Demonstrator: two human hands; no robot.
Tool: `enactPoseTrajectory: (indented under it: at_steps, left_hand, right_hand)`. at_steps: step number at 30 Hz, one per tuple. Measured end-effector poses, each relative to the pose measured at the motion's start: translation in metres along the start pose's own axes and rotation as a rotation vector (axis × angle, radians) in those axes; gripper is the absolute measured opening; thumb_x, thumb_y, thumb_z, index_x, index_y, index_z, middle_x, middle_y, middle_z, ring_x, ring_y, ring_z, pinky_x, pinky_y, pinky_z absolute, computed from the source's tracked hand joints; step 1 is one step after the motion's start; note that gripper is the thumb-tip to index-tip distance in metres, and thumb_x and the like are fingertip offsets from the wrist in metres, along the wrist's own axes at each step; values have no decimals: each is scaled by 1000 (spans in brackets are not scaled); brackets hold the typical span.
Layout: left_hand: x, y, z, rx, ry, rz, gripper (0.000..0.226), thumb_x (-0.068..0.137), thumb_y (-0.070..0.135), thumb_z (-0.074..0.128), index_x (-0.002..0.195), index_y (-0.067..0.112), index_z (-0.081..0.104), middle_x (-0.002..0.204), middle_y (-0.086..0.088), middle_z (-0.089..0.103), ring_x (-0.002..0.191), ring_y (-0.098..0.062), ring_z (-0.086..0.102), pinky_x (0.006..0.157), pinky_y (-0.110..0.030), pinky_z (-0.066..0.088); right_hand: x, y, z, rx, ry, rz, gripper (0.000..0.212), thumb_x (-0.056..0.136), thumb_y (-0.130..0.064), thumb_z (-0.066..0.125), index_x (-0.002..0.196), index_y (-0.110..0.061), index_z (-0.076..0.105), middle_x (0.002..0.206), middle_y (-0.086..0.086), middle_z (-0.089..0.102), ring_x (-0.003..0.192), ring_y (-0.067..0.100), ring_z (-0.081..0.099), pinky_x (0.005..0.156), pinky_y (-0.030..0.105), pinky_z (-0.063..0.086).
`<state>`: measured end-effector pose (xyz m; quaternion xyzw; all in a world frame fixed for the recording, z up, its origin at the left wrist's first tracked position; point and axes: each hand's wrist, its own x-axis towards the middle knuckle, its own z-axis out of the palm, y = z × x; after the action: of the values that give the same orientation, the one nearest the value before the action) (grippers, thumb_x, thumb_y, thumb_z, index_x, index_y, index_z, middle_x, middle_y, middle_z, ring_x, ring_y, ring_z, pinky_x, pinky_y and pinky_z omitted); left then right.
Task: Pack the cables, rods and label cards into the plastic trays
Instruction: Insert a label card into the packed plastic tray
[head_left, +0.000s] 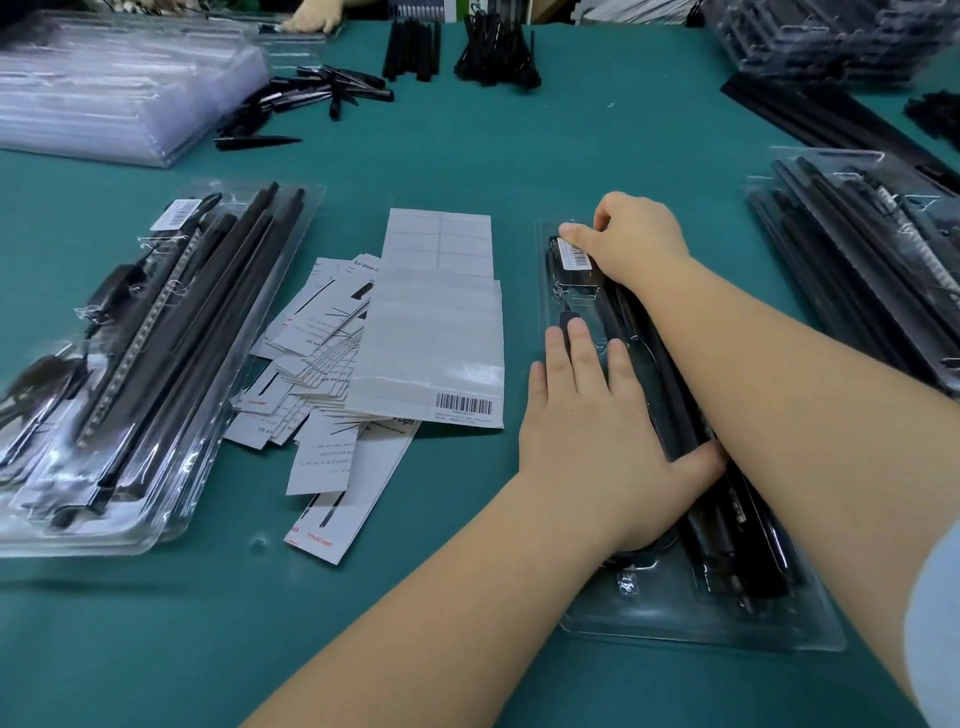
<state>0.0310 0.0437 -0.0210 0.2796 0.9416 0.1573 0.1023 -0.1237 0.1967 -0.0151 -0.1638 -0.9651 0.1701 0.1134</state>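
Green worktop (519, 156), one clear plastic tray (701, 623) in front of me, already holding black rods (670, 384) and a cable.

My left hand (587, 431) lies flat with fingers straight, pressing the tray's left side, gripping nothing. My right hand (639, 239) reaches across to the far end, fingertips curled onto the barcode label (576, 257), pushing it down. I judge the tray light, thin and springy, likely to slide, so I would pin its rim; the rods look stiff. Loose label cards (322, 364) lie just left.
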Motion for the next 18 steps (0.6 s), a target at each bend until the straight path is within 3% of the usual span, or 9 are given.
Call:
enactPoseTrajectory:
  at_steps: [6, 13, 18]
  left_hand:
    - [1, 0, 2, 5, 4, 4, 103, 83, 77, 31, 152, 11, -7, 155, -17, -26, 142, -30, -27, 116, -44, -10]
    - [2, 1, 1, 51, -39, -1, 106, 81, 80, 27, 151, 11, -11, 154, -17, -28, 141, -32, -28, 116, -46, -9]
    - [3, 0, 0, 49, -51, 2, 106, 80, 81, 26, 151, 11, -10, 154, -17, -27, 142, -32, -26, 116, -46, -8]
  right_hand:
    - [0, -1, 4, -52, 71, 27, 41, 95, -44, 47, 102, -6, 59, 102, 13, 65, 98, 32, 56, 75, 36, 41]
    - [-8, 20, -19, 71, -246, -127, 54, 86, -52, 60, 124, -15, 50, 101, -2, 52, 90, 17, 48, 75, 29, 34]
    - [-27, 21, -23, 114, -237, -161, 61, 81, -51, 66, 130, -19, 51, 109, -2, 48, 106, 18, 46, 91, 30, 38]
